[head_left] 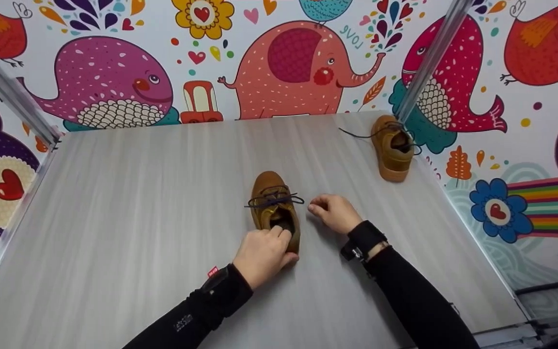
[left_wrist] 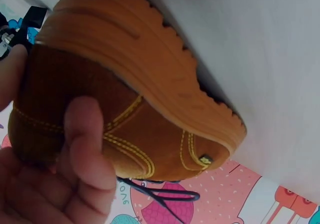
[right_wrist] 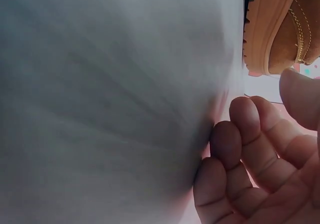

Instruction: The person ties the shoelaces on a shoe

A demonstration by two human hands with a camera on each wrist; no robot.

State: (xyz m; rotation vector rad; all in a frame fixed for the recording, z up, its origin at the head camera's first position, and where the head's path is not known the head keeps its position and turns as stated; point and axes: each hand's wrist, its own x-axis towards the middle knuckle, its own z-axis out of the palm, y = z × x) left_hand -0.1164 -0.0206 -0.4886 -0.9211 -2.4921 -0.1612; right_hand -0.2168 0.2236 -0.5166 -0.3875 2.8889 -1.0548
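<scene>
Currently left hand (head_left: 262, 254) grips nearer shoe (head_left: 265, 213) by heel — right hand (head_left: 338, 214) beside, loosely curled.

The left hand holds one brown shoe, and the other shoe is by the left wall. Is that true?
No, the head view shows the other shoe by the right wall. The left hand does hold one brown shoe.
</scene>
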